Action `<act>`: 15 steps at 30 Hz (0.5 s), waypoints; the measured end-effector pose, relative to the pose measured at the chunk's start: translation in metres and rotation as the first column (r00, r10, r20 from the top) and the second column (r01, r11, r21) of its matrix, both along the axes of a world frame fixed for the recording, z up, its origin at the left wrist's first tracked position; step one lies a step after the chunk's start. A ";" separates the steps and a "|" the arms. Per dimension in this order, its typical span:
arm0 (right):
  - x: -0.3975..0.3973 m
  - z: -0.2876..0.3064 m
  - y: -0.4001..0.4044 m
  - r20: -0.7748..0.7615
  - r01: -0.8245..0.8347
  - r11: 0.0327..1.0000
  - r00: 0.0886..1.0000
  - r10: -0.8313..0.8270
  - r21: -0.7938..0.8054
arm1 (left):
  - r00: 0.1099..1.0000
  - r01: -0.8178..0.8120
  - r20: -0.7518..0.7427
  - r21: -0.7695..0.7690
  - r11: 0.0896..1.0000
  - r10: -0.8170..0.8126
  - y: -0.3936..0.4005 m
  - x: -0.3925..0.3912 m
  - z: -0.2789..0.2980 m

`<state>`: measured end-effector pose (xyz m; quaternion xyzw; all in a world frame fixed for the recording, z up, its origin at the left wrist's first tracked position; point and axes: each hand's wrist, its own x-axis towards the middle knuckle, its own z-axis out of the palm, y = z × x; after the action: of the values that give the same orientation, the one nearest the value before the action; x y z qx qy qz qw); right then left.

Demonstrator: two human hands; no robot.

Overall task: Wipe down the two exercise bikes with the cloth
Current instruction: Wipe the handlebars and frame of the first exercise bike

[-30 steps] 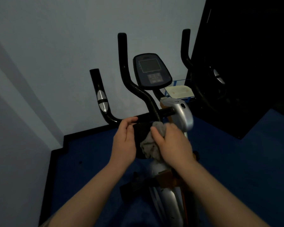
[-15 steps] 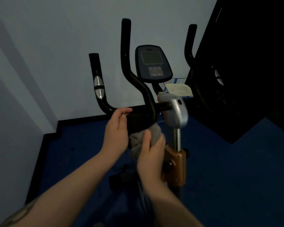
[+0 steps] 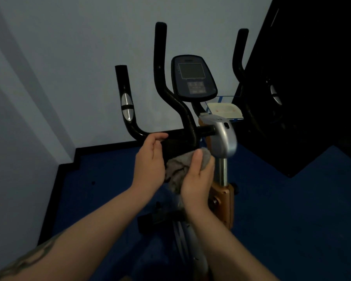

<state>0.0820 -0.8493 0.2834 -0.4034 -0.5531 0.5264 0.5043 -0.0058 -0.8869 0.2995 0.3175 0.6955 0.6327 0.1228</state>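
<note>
The right hand [image 3: 198, 177] grips the grey cloth [image 3: 180, 169], pressing it on the exercise bike [image 3: 223, 138] just under the black handlebar [image 3: 170, 102]. The left hand [image 3: 150, 159] seems to hold this bar, fingers curled

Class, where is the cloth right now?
Mid-frame in the head view: the cloth is bunched in the right hand, just below the handlebar, with the left hand beside it.
</note>
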 end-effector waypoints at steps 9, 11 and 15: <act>-0.002 -0.003 -0.001 0.034 -0.003 1.000 0.999 0.003 -0.002 | 0.999 0.035 -0.017 0.010 0.999 -0.035 -0.001 -0.002 0.000; -0.005 -0.005 -0.008 0.052 -0.001 1.000 0.999 0.000 0.026 | 0.999 0.037 -0.010 0.023 0.999 -0.036 -0.001 -0.002 0.000; 0.012 0.004 0.004 0.392 -0.146 0.964 0.919 0.050 0.220 | 0.995 0.062 0.071 0.028 0.998 -0.064 -0.001 -0.003 0.001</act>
<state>0.0935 -0.8448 0.2872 -0.4046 -0.7212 0.3898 0.4052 -0.0091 -0.8879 0.3007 0.3179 0.6719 0.6486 0.1638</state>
